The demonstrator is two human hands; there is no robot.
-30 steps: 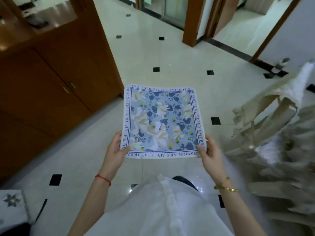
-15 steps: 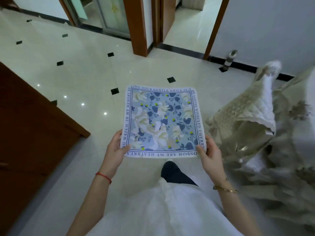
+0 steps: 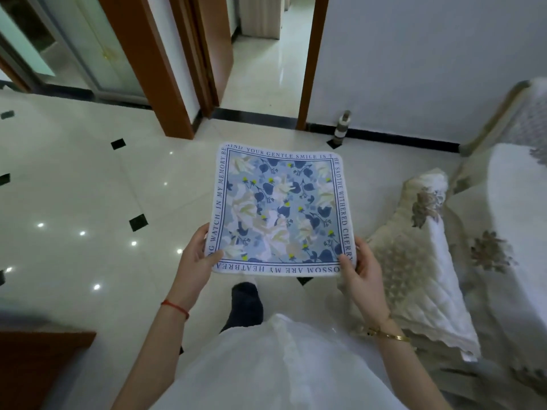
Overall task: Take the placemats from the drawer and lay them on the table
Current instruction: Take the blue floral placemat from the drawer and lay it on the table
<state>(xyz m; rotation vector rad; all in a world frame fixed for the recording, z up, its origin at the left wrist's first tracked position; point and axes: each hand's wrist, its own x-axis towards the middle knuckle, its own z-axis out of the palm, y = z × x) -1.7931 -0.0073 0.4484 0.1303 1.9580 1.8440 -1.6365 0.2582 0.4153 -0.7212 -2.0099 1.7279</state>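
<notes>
A: Vs. frame 0.5 s ago: same two-handed hold on placemat (image 3: 281, 211), same flat pose, near edge toward body. View swung right; brown cabinet (image 3: 38, 368) now only a sliver at lower left. Doorway (image 3: 263, 69) and white wall (image 3: 414, 60) now fill the top.

B: Noted. Surroundings?

A: Glossy cream tile floor (image 3: 88, 196) w/ small black diamond insets and ceiling-light reflections. Brown door frame (image 3: 159, 72) at upper left, glass door (image 3: 68, 45) beyond it. Small bottle-like obj (image 3: 342, 128) standing on floor at wall base, just right of doorway; too small to ID. Cream patterned fabric (image 3: 414, 261) draped over furniture on the right, close beside right forearm. One dark shoe (image 3: 247, 303) below the mat, above white garment (image 3: 266, 365).

B: Obstructions?

A: Draped fabric crowding right side. No table in view.

B: Mat vs. hands?

A: Mat held in air over floor, roughly level, blue floral print up, text border legible. Left hand (image 3: 196, 261) pinching near-left corner: thumb on top, fingers curled under. Right hand (image 3: 359, 267) pinching near-right corner, same way. Far edge unsupported, pointing toward doorway. Red cord (image 3: 174, 307) on left wrist, gold bracelet (image 3: 390, 335) on right wrist. Whether one mat or several stacked: cannot tell.
</notes>
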